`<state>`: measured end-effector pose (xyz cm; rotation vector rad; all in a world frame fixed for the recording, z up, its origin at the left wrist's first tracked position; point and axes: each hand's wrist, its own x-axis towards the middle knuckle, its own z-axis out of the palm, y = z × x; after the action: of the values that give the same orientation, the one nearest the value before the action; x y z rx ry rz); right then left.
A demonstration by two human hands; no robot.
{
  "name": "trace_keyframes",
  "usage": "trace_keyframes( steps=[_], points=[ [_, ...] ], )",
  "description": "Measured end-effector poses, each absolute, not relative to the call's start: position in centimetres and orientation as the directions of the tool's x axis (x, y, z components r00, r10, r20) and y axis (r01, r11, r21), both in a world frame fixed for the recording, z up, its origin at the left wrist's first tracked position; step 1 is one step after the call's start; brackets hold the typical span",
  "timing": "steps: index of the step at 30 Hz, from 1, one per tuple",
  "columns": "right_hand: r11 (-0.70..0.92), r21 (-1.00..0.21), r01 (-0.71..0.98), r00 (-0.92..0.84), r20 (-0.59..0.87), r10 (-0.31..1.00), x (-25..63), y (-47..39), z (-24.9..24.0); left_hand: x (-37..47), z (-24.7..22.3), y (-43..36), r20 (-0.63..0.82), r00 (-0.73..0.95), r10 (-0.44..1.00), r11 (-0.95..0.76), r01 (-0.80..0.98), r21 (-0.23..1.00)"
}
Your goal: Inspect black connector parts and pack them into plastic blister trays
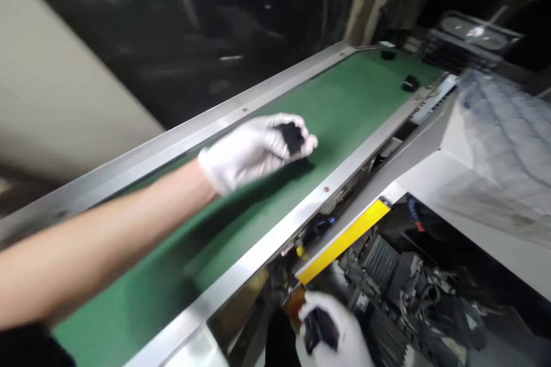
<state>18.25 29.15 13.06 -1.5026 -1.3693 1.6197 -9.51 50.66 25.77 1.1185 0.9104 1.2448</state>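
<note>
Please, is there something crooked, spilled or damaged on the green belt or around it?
I see no clear spill or damage. The cable-like tangle at lower right looks untidy, its strands looping over each other. On the green belt, one black piece sits beside the near rail. Blur hides finer faults.

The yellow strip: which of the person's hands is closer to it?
The right hand, just below the lower end of the yellow strip in the picture. The left hand is farther off, over the green belt.

Head-worn view, forward and down.
</note>
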Motion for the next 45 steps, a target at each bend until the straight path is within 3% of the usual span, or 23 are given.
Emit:
trace_keyframes(
  steps=[1,3,5,7,9,12,20,28,34,39,42,45],
  points=[
    [-0.332,-0.926,0.181,-0.264,-0.371,0.891,17.3,29.3,14.3,-10.5,24.4,44.9,0.015,0.169,0.986,0.056,-0.409,0.911],
    [-0.289,-0.957,-0.028,-0.321,-0.265,0.909,14.1,29.8,16.4,-11.3,21.6,34.0,-0.069,0.074,0.995,0.1,-0.614,0.783],
    [-0.241,-0.937,-0.253,-0.358,-0.141,0.923,9.4,29.5,17.3,-11.1,19.0,25.3,-0.156,-0.132,0.979,0.003,-0.753,0.659],
    [-0.225,-0.905,-0.361,-0.399,-0.068,0.914,4.2,27.4,17.1,-10.9,16.9,18.9,-0.224,-0.33,0.917,-0.156,-0.813,0.561],
    [-0.242,-0.909,-0.339,-0.476,-0.056,0.877,-0.3,23.7,16.3,-11.5,15.2,14.0,-0.261,-0.462,0.848,-0.274,-0.802,0.531],
    [-0.262,-0.931,-0.255,-0.595,-0.063,0.801,-4.6,16.8,14.8,-13.9,13.6,7.3,-0.253,-0.576,0.778,-0.352,-0.731,0.584],
    [-0.178,-0.978,-0.108,-0.69,-0.055,0.721,-9.1,2.8,12.6,-18.6,11.7,-8.4,-0.253,-0.698,0.669,-0.37,-0.609,0.701],
    [-0.139,-0.989,-0.059,-0.714,-0.055,0.698,-10.8,-2.4,13.0,-19.4,11.5,-14.0,-0.247,-0.713,0.656,-0.402,-0.607,0.685],
    [-0.135,-0.978,-0.159,-0.692,0.013,0.722,-10.3,-2.6,13.1,-20.0,11.6,-13.5,-0.197,-0.691,0.696,-0.398,-0.599,0.695],
    [-0.091,-0.987,-0.135,-0.632,0.016,0.775,-10.2,-2.3,13.3,-20.8,11.8,-12.4,-0.141,-0.644,0.752,-0.377,-0.596,0.709],
    [0.067,-0.993,-0.098,-0.587,0.113,0.802,-11.0,-2.2,13.7,-21.5,12.4,-11.8,-0.132,-0.649,0.749,-0.337,-0.545,0.768],
    [0.399,-0.916,0.035,-0.587,0.304,0.75,-12.5,-2.3,14.1,-22.4,13.1,-11.3,-0.049,-0.711,0.702,-0.319,-0.375,0.87]
  ],
)
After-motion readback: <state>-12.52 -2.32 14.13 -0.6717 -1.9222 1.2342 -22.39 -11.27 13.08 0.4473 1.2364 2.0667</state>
